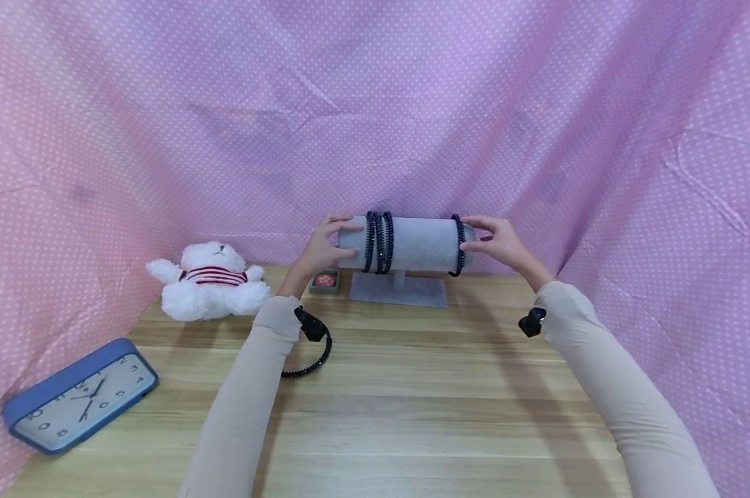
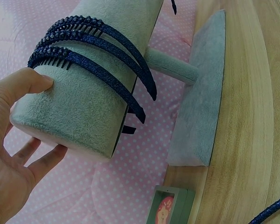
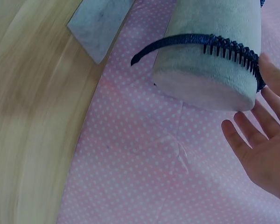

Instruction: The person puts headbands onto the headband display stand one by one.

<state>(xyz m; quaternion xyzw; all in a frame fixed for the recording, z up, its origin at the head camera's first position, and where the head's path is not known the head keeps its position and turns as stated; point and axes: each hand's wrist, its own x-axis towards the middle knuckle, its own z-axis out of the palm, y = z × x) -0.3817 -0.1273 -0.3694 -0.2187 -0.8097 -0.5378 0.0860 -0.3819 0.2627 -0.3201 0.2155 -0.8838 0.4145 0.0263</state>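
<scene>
A grey plush headband stand (image 1: pixel 421 245), a horizontal roll on a post and flat base, stands at the back of the table. My left hand (image 1: pixel 319 250) grips the roll's left end, its thumb (image 2: pixel 37 84) on the plush and other fingers round the end. Three dark blue beaded headbands (image 2: pixel 91 44) with comb teeth sit round the roll close to that thumb. Near the right end is another dark headband (image 3: pixel 186 41). My right hand (image 1: pixel 502 242) holds this one at its beaded part between thumb and fingers; the exact contact is partly hidden.
Left of the stand sits a white plush bear (image 1: pixel 209 297) in a striped top. A small green box (image 1: pixel 325 281) lies by the base. Another dark headband (image 1: pixel 315 364) rests on the table under my left wrist. At the left edge is a blue clock (image 1: pixel 85 398).
</scene>
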